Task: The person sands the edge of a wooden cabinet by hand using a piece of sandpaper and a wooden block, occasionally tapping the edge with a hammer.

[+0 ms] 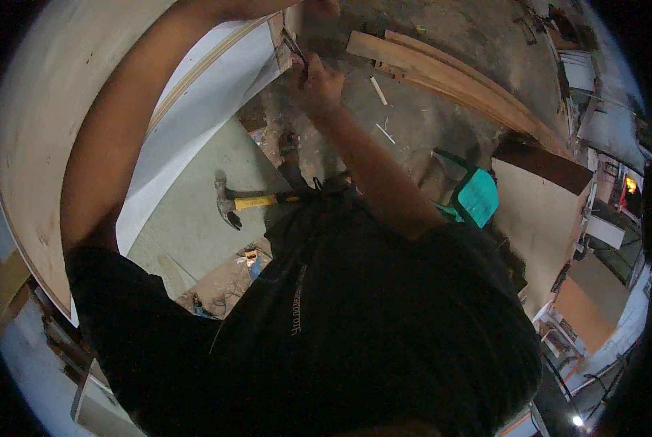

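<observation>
My right hand (pixel 320 86) is closed around a slim dark metal tool (pixel 294 46); its exact kind is unclear. The tool's tip meets the end corner of a wooden frame (pixel 277 33) with a white inner face (pixel 220 76). Across the large pale wood panel (pixel 42 109) reaches my left arm, and my left hand (pixel 322 7) is at the top edge of the picture, beyond that corner. Its fingers are dim and partly cut off. A claw hammer (pixel 249 202) with a yellow and black handle lies on a grey-green board (pixel 195 204), close to my body.
Long wooden planks (pixel 442 76) lie on the concrete floor at the far right. Nearer stands a teal plastic chair (pixel 477 197) beside a pale board box (pixel 537 218). Small white offcuts (pixel 378 90) are scattered on the floor. Stacked boards and clutter line the right side.
</observation>
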### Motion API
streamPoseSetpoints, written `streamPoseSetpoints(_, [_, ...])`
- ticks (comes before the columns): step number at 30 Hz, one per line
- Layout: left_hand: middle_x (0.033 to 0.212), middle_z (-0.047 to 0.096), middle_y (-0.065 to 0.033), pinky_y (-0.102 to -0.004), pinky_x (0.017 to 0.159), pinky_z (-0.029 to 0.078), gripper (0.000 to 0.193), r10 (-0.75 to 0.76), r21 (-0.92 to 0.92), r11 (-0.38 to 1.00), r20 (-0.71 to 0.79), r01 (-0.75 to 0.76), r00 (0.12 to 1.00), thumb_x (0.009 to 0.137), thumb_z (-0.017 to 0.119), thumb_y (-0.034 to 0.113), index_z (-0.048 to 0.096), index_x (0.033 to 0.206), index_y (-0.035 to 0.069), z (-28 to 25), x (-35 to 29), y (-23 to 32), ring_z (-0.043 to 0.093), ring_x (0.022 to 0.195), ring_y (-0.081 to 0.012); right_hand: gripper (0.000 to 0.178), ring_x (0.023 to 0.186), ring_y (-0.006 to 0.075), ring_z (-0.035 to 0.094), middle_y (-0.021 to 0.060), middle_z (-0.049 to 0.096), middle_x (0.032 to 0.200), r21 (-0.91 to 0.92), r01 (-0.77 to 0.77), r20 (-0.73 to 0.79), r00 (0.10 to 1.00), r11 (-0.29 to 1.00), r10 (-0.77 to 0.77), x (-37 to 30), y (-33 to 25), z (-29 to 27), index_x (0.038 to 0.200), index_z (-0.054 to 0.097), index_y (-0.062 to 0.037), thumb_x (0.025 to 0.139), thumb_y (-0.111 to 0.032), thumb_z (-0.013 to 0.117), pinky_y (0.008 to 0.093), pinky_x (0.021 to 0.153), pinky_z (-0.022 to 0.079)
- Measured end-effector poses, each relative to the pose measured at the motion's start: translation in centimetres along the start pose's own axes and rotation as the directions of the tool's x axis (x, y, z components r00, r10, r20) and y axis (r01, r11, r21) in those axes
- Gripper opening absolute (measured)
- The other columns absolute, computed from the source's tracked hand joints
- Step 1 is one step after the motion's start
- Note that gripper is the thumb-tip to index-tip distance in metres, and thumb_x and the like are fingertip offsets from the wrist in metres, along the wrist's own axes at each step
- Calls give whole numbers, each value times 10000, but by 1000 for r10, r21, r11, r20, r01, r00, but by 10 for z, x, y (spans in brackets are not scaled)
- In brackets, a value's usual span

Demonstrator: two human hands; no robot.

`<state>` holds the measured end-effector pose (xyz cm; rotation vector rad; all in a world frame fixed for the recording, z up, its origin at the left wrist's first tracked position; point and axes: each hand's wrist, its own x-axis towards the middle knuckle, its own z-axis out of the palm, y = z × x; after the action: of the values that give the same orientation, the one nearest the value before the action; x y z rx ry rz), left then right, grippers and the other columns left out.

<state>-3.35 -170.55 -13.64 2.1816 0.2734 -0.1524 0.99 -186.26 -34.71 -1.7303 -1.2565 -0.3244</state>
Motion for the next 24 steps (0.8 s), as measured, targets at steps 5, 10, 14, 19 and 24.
streamPoseSetpoints(5, [1072, 706, -187, -444, 1028, 429, 939, -98, 25, 995, 37, 97, 994, 938, 199, 773, 755, 1036, 23, 0, 6, 9, 632, 1088, -307, 200, 471, 279, 587, 82, 571, 599, -37, 86, -204, 975, 996, -91, -7, 15, 20, 830, 541, -70, 853, -155, 721, 381, 384, 414])
streamPoseSetpoints(10, [1034, 716, -193, -434, 1002, 454, 965, -37, -31, 999, -34, 36, 999, 929, 196, 783, 738, 1065, -4, 1, -9, 10, 671, 1005, -298, 181, 466, 286, 581, 82, 569, 595, 23, -1, -163, 987, 1000, 5, -11, 10, 32, 838, 568, -67, 839, -170, 717, 396, 399, 424])
streamPoseSetpoints(14, [1034, 713, -213, -430, 995, 464, 977, -137, -144, 978, 91, 149, 986, 925, 192, 784, 728, 1079, -19, 1, 7, -3, 683, 985, -301, 203, 460, 294, 571, 91, 570, 585, 87, -40, -247, 967, 995, 60, -12, 16, 37, 768, 564, -94, 873, -225, 677, 404, 422, 432])
streamPoseSetpoints(19, [1073, 709, -207, -477, 1072, 387, 1018, -136, -69, 988, 50, 139, 989, 903, 142, 810, 680, 1187, -7, 0, 4, 0, 633, 1111, -311, 215, 471, 300, 581, 105, 581, 602, 27, -98, -144, 984, 995, 101, -8, 13, 33, 762, 564, -96, 887, -246, 654, 414, 437, 443])
streamPoseSetpoints(24, [1123, 697, -203, -548, 1145, 252, 1071, -163, 37, 986, -6, 163, 987, 866, 95, 847, 581, 1338, 17, -1, 9, 5, 508, 1291, -322, 209, 521, 339, 608, 128, 601, 639, 118, -136, -112, 982, 984, 149, -8, 14, 34, 789, 583, -76, 893, -248, 639, 436, 485, 469])
